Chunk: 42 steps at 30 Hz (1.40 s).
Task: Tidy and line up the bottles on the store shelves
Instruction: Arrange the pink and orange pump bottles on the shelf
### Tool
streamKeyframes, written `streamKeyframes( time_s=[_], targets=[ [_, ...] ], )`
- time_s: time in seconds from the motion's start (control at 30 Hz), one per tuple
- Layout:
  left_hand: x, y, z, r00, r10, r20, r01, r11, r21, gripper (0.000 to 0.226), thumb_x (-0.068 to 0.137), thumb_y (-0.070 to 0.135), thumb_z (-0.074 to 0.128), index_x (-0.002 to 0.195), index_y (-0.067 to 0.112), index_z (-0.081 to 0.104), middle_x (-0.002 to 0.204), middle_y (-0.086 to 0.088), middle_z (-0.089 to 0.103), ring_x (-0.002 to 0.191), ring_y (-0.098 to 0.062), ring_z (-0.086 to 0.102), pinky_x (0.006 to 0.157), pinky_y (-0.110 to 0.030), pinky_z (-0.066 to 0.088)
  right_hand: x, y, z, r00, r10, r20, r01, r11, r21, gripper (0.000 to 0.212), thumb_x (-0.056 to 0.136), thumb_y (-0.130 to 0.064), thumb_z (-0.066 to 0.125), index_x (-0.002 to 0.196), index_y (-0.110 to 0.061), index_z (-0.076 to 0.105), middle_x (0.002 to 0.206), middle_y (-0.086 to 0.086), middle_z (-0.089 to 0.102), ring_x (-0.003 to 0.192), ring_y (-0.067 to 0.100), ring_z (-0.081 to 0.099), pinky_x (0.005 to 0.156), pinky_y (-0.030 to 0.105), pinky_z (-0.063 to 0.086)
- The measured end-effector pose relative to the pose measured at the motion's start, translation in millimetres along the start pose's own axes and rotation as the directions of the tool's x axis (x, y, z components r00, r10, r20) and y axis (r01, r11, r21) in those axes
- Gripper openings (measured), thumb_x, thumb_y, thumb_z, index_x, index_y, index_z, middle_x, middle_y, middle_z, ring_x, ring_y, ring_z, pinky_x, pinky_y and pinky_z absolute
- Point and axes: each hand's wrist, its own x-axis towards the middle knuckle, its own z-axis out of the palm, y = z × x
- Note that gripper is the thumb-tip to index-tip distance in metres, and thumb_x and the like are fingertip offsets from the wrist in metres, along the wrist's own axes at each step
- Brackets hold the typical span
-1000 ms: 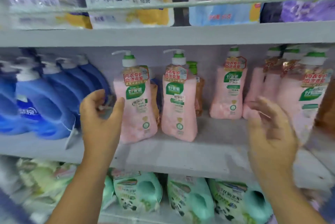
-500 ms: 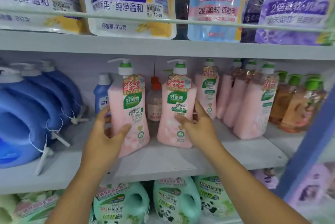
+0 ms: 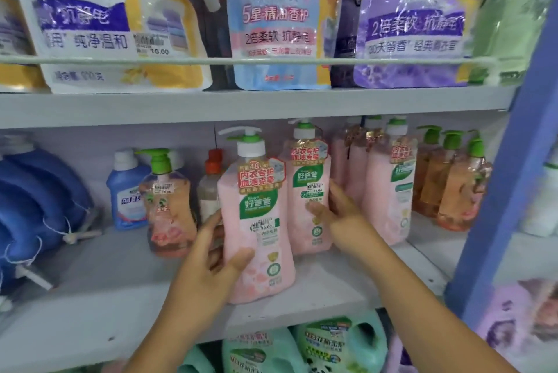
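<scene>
Two pink pump bottles with green labels stand on the grey middle shelf (image 3: 126,306). My left hand (image 3: 211,264) grips the nearer pink bottle (image 3: 259,236) from its left side, thumb across its front. My right hand (image 3: 338,215) is closed on the second pink bottle (image 3: 308,191) just behind and to the right. More pink pump bottles (image 3: 389,188) stand in a row further right, close to the second bottle.
An orange pump bottle (image 3: 169,203), a small blue bottle (image 3: 126,191) and a red-capped bottle (image 3: 210,188) stand left of my hands. Large blue jugs (image 3: 39,206) fill the far left. Orange bottles (image 3: 453,182) and a blue upright post (image 3: 507,179) are on the right. Refill pouches sit above, green jugs below.
Both pink bottles have moved right along the shelf in my hands, closer to the pink row. An orange pump bottle now shows at their left. The camera shifted closer.
</scene>
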Motion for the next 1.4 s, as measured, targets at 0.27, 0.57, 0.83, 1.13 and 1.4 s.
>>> streamKeyframes(
  time_s=[0.27,0.57,0.83,1.13,1.4],
  targets=[
    [6,9,70,0.996,0.081,0.029,-0.083,0.993,0.082,0.071,0.085,0.012,0.08,0.138,0.045,0.047,0.118,0.026,0.07,0.105,0.001,0.07,0.083,-0.023,0.059,-66,-2,-5,0.985,-0.102,-0.139,0.112,0.991,0.068,0.057,0.086,-0.038,0.078,0.136,-0.041,0.051,0.134,-0.014,0.059,0.117,-0.007,0.058,0.091,0.014,0.05],
    [42,11,77,0.994,0.113,0.01,-0.111,0.949,0.295,0.05,0.086,0.024,0.08,0.119,0.052,0.055,0.124,0.03,0.058,0.111,0.001,0.061,0.093,-0.02,0.049,-62,12,-22,0.898,-0.211,-0.385,0.113,0.958,-0.262,0.114,0.063,-0.045,0.091,0.156,-0.032,0.025,0.134,-0.022,0.035,0.131,-0.005,0.035,0.105,0.018,0.029],
    [96,-1,97,0.998,-0.021,0.061,-0.013,0.856,0.517,0.056,0.068,0.057,0.084,0.114,0.043,0.055,0.108,0.025,0.068,0.097,-0.007,0.067,0.088,-0.037,0.058,-83,31,-23,0.918,-0.175,-0.357,0.031,0.927,-0.373,0.124,0.056,-0.065,0.085,0.155,-0.05,0.011,0.155,-0.021,0.029,0.14,0.011,0.04,0.109,0.041,0.046],
    [110,1,113,0.991,0.059,0.118,-0.107,0.88,0.463,0.052,0.078,0.047,0.081,0.121,0.033,0.054,0.103,0.014,0.066,0.088,-0.006,0.062,0.063,-0.021,0.042,-85,42,-19,0.886,-0.254,-0.388,0.059,0.891,-0.451,0.125,0.054,-0.067,0.084,0.153,-0.049,0.009,0.15,-0.021,0.028,0.139,0.007,0.034,0.11,0.039,0.044],
    [108,-13,110,0.989,0.084,0.123,-0.127,0.903,0.41,0.032,0.085,0.033,0.077,0.109,0.034,0.056,0.1,0.016,0.066,0.086,0.005,0.062,0.064,-0.015,0.043,-66,35,1,0.871,-0.256,-0.42,-0.045,0.808,-0.588,0.119,0.061,-0.081,0.066,0.155,-0.031,0.014,0.146,-0.007,0.037,0.133,0.018,0.039,0.095,0.039,0.051]
  ],
)
